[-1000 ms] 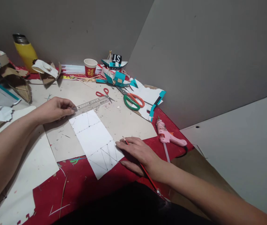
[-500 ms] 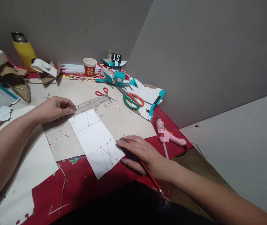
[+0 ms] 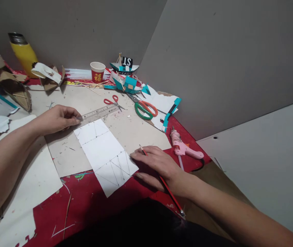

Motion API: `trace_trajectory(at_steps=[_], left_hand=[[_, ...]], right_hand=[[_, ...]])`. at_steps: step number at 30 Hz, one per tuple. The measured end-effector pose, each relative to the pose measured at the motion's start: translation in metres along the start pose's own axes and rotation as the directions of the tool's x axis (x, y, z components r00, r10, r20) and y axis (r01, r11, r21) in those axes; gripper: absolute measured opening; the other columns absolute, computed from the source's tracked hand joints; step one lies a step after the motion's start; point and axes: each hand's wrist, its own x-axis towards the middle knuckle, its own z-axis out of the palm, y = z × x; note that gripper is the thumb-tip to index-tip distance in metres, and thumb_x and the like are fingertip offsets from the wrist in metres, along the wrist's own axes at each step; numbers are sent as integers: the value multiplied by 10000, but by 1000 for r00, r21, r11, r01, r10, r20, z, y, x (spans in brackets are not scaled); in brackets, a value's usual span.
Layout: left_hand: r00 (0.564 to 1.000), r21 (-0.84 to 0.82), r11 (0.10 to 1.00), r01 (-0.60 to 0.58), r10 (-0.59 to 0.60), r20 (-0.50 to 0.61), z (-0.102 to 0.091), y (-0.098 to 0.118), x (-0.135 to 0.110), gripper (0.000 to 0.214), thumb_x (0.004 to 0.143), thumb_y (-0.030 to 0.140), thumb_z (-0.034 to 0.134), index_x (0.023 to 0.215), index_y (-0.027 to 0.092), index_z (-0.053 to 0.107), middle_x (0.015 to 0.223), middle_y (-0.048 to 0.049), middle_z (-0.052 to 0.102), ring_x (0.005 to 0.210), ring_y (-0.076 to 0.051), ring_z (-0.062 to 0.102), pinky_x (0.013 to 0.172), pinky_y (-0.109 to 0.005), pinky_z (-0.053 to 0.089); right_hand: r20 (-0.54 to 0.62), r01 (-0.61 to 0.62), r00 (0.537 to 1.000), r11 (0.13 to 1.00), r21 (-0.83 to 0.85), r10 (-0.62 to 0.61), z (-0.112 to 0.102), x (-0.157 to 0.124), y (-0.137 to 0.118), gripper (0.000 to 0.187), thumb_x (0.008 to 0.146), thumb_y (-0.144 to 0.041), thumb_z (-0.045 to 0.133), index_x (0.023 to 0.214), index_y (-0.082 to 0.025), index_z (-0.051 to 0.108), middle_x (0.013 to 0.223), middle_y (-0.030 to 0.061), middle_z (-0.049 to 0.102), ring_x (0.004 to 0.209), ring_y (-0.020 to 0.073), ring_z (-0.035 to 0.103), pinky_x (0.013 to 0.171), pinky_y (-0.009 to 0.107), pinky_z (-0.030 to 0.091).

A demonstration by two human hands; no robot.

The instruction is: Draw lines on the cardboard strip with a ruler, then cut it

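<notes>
My left hand point(image 3: 61, 118) pinches the near end of a clear ruler point(image 3: 100, 113), which lies on the pale board point(image 3: 146, 133). Just below the ruler is a white sheet of paper point(image 3: 97, 147) with pencilled straight and slanting lines. The sheet's lower part reaches over the board's edge above the red cloth. At its right corner is my right hand point(image 3: 159, 166), fingertips beside or on the paper. A red pencil point(image 3: 170, 192) is held in this hand, its tip pointing up and away between the fingers.
Small red scissors point(image 3: 114, 100) and larger green-and-orange scissors point(image 3: 146, 109) lie past the ruler. A pink glue gun point(image 3: 183, 145) rests at the right. Behind stand a paper cup point(image 3: 97, 72), model boats point(image 3: 127, 83) and a yellow bottle point(image 3: 24, 56). Cardboard pieces point(image 3: 15, 89) sit left.
My right hand has shifted slightly right with the pencil, and the pencil tip has moved a little away from the sheet. My left hand stays on the ruler.
</notes>
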Motion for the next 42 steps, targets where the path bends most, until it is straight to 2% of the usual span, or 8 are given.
trace_trajectory(at_steps=[3, 7, 10, 17, 22, 28, 35, 42], left_hand=[[1000, 0, 1000, 0, 0, -5, 0, 0, -1, 156, 813, 312, 688, 893, 178, 697, 524, 50, 495, 482, -91, 362, 452, -238, 266], [1000, -3, 1000, -1, 1, 2, 0, 0, 0, 153, 813, 311, 691, 891, 180, 695, 533, 46, 504, 480, -89, 366, 448, -237, 269], [1000, 0, 1000, 2, -2, -5, 1, 0, 1, 157, 804, 304, 693, 889, 172, 698, 534, 46, 508, 481, -89, 365, 448, -239, 266], [1000, -5, 1000, 14, -14, -15, 1, 2, 0, 158, 804, 296, 682, 894, 168, 698, 520, 56, 507, 468, -90, 370, 442, -236, 266], [1000, -34, 999, -10, 10, -8, -1, 0, 0, 145, 808, 271, 685, 910, 167, 694, 518, 58, 511, 466, -87, 395, 447, -227, 286], [999, -79, 996, -52, 50, -19, 1, 2, 0, 213, 753, 357, 725, 891, 199, 692, 538, 56, 528, 453, -91, 412, 428, -222, 281], [999, -109, 993, -41, 39, -16, 2, 0, 1, 179, 725, 322, 726, 858, 207, 695, 529, 42, 528, 444, -97, 401, 419, -237, 280], [999, -68, 996, -52, 51, -7, 4, 1, 3, 185, 739, 331, 710, 872, 205, 690, 512, 44, 510, 430, -96, 387, 413, -232, 258]], right_hand=[[-20, -6, 1000, 1000, 12, 7, 0, -2, -1, 531, 966, -264, 636, 1468, -245, 464, 1140, 111, 710, 1049, 257, 667, 948, 460, 550], [-67, -73, 994, 990, 124, 82, 3, -4, -3, 455, 993, -208, 556, 1442, -243, 497, 1145, 102, 725, 1034, 232, 686, 937, 436, 566], [-49, -99, 993, 980, 174, 109, 3, -1, -7, 447, 986, -151, 542, 1422, -240, 506, 1127, 96, 738, 999, 213, 695, 928, 421, 574], [12, -44, 999, 996, 83, 43, 8, -1, -8, 396, 983, -197, 574, 1379, -193, 547, 1119, 134, 708, 1080, 236, 667, 935, 409, 574], [38, -41, 998, 999, 26, 40, 12, -5, -4, 380, 993, -211, 564, 1373, -188, 557, 1156, 142, 711, 1118, 237, 653, 955, 406, 561], [-9, -4, 1000, 999, 49, 4, 11, -2, -6, 381, 983, -175, 559, 1364, -186, 547, 1079, 125, 705, 1034, 229, 659, 905, 406, 579], [0, -17, 1000, 996, 89, 17, 10, -3, -5, 356, 985, -170, 556, 1339, -197, 576, 1104, 129, 698, 1045, 225, 667, 882, 398, 586], [12, -53, 999, 983, 173, 52, 6, -7, -6, 378, 979, -115, 537, 1343, -210, 573, 1066, 104, 719, 997, 210, 661, 885, 394, 583]])
